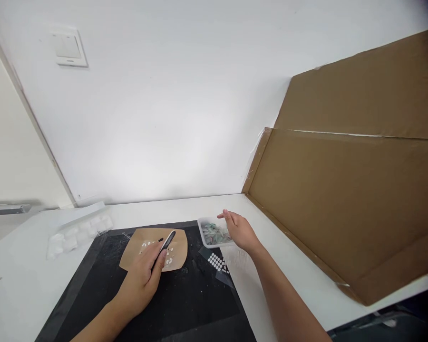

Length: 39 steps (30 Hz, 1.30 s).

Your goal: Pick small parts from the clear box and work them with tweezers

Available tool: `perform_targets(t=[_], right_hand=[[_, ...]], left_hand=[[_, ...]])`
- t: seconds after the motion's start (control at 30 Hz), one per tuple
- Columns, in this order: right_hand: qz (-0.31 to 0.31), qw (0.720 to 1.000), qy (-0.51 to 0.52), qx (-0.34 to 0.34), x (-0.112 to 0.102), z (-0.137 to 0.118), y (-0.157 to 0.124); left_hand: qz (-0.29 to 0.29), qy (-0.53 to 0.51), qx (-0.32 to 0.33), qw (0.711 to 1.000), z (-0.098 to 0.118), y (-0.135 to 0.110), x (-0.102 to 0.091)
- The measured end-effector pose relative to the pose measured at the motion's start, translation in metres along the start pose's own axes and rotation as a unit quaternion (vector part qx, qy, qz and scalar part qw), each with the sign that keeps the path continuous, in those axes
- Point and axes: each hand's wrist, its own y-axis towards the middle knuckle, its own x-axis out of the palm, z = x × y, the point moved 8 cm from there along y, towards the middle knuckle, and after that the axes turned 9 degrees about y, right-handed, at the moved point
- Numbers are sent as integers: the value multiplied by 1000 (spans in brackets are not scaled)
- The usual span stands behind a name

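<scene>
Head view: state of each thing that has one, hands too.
Left hand, closed around slim dark tool
White tub, holding greenish pieces
Right hand, raised at the tub's right side, grip unclear
Black mat, spread flat, speckled
Tan sheet, on the mat, scattered with white bits
Cardboard, creased, standing on edge
Translucent tray, lying left of the mat
Light switch, on or off unclear

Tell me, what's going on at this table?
A person's left hand grips a slim dark tool over a tan board scattered with small white pieces. The right hand is by a plastic tub of greenish bits; whether it holds anything is unclear. The board lies on a black mat; a patch of white squares lies near the tub.
</scene>
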Motion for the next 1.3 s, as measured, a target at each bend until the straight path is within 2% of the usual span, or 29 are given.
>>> perform_targets(t=[0.13, 0.27, 0.43, 0.8, 1.13, 1.3], right_hand=[[5, 998, -67, 4, -1, 1, 0], [-4, 984, -178, 0, -2, 6, -2], [-62, 964, -254, -58, 6, 8, -5], [-98, 982, -159, -29, 16, 25, 6], [-91, 990, -81, -65, 16, 13, 6], [-84, 992, -49, -79, 15, 13, 6]], left_hand=[[-45, -6, 1, 999, -4, -2, 9], [-48, -3, 0, 999, -5, -2, 10], [-51, -13, -2, 999, -5, -2, 11], [-54, -1, 5, 999, -6, -2, 13], [-15, 12, 23, 1000, -2, -2, 5], [-25, 17, 32, 999, -3, -4, 9]])
